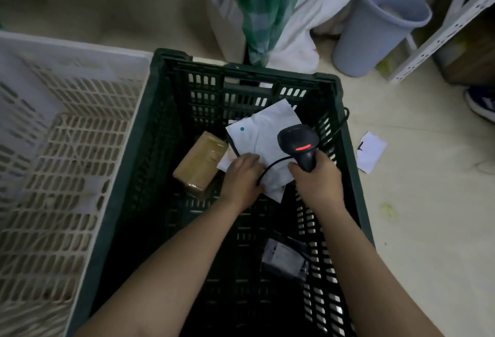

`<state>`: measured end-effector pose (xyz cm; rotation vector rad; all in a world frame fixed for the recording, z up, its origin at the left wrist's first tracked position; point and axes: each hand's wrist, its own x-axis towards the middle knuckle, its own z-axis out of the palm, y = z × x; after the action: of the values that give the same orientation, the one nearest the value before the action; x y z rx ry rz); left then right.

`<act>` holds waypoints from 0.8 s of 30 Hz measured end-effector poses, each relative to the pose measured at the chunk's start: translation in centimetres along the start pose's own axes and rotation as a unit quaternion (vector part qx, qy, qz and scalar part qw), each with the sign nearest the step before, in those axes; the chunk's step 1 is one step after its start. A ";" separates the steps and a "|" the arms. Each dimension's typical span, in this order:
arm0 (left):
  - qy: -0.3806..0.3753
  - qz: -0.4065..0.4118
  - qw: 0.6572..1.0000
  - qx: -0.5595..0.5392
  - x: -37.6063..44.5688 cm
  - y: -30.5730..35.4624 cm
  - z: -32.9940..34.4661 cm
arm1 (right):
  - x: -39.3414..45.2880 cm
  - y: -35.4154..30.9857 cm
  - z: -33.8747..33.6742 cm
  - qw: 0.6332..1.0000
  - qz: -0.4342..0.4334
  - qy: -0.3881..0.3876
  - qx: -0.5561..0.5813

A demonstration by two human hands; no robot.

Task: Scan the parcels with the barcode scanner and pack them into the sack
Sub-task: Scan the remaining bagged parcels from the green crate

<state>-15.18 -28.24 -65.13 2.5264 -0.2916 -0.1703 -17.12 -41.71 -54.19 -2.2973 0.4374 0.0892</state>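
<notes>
Inside a dark green crate [160, 111] lie a white flat parcel [265, 133], a brown taped parcel [201, 162] to its left and a small grey parcel [285, 259] nearer to me. My left hand [241, 175] grips the near edge of the white parcel. My right hand [317, 173] holds a black barcode scanner [298, 143] over the white parcel, its red light lit and its cable looping under my hands. A green checked sack [262, 9] stands beyond the crate.
A white slatted crate [67, 149] sits left of the green one. On the floor to the right are a grey bin [375, 28], a white metal rack [442, 23], a scrap of white paper [371, 151] and a shoe [482, 100].
</notes>
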 end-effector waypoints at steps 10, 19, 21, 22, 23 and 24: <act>0.012 -0.038 0.995 -0.096 0.5 -1.1 1.4 | 0.4 -0.1 0.0 0.999 -0.027 0.013 0.024; 0.000 -0.187 0.982 -0.033 6.2 -3.9 -2.3 | 0.8 -1.7 2.4 0.997 -0.048 0.024 0.059; -0.004 -0.189 0.981 -0.036 6.5 -4.3 -2.3 | 1.0 -2.1 3.2 0.996 -0.045 0.023 0.080; 0.003 -0.188 0.982 -0.021 6.3 -4.5 -2.3 | 1.0 -2.1 3.5 0.995 -0.042 0.020 0.089; 0.018 -0.185 0.983 -0.002 6.0 -4.5 -2.3 | 1.0 -2.1 3.7 0.995 -0.041 0.017 0.095; 0.038 -0.181 0.983 0.005 5.7 -4.4 -2.4 | 1.0 -2.1 3.8 0.994 -0.042 0.015 0.098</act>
<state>-8.52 -24.77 -65.97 2.5688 0.2007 -0.2120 -15.22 -37.97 -55.57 -2.1235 0.3478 -0.0304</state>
